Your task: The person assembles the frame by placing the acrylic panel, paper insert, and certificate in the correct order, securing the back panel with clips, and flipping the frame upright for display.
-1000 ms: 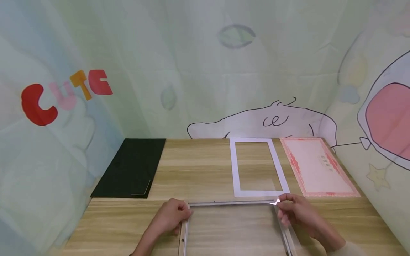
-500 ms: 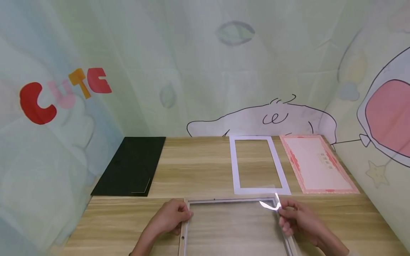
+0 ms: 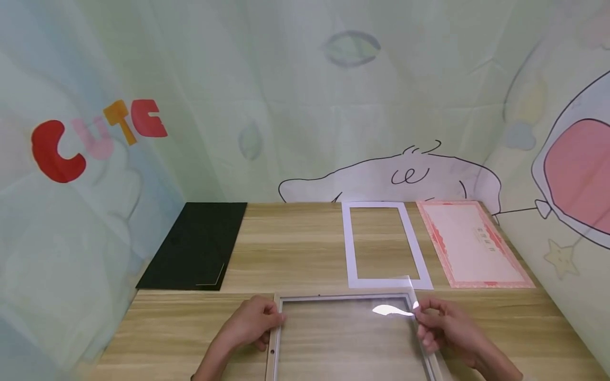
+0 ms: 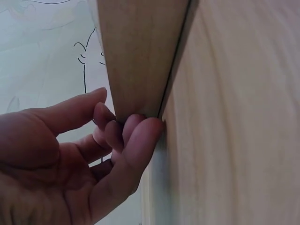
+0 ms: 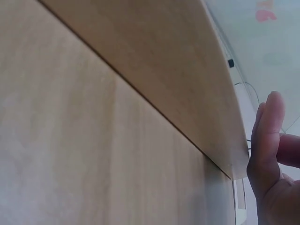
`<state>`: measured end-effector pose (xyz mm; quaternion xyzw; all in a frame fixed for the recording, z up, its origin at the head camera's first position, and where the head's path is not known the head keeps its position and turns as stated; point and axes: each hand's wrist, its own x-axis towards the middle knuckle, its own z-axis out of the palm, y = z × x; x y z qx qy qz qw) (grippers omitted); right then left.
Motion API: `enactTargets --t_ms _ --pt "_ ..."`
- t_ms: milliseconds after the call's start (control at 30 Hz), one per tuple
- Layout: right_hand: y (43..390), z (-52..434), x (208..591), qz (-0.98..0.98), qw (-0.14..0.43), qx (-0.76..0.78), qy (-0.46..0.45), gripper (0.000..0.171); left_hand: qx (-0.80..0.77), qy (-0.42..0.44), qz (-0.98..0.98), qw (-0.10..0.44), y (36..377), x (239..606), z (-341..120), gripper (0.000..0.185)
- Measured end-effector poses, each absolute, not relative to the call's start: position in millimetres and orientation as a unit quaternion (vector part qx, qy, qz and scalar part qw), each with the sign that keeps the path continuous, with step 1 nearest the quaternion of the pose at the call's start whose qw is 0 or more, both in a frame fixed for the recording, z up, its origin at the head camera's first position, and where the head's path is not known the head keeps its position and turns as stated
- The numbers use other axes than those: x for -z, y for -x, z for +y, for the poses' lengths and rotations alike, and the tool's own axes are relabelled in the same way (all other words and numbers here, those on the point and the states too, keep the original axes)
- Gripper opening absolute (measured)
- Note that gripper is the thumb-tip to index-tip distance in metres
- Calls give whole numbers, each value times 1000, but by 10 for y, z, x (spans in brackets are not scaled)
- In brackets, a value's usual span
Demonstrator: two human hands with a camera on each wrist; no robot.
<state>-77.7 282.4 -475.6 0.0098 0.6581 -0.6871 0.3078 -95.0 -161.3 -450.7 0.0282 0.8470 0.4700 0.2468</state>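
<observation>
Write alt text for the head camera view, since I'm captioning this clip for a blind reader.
A person's right hand peels a clear film from the far right corner of a picture frame while the left hand holds its far left corner. Farther back on the wooden table lie a black board, a white mat and a red-bordered certificate.

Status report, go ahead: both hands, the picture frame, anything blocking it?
Left hand grips frame at its far left corner. Right hand pinches clear film, corner lifted off the frame. White mat lies beyond, apart; nothing blocking.

A glossy clear film (image 3: 387,309) lifts off the pale wood-look frame (image 3: 273,344) on the matt wood-grain table (image 3: 295,248).
</observation>
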Motion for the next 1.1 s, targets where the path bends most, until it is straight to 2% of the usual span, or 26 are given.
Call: enactTargets --t_ms 367,800,1100 --pt "719 2772 4735 672 298 678 8 13 -461 -24 859 222 975 4525 -1598 30" --pt "691 2795 4688 718 301 628 -12 26 -449 -3 865 223 981 4555 -1587 29" --pt "668 2765 4640 760 300 576 -24 26 -442 7 872 209 973 4585 -1577 31"
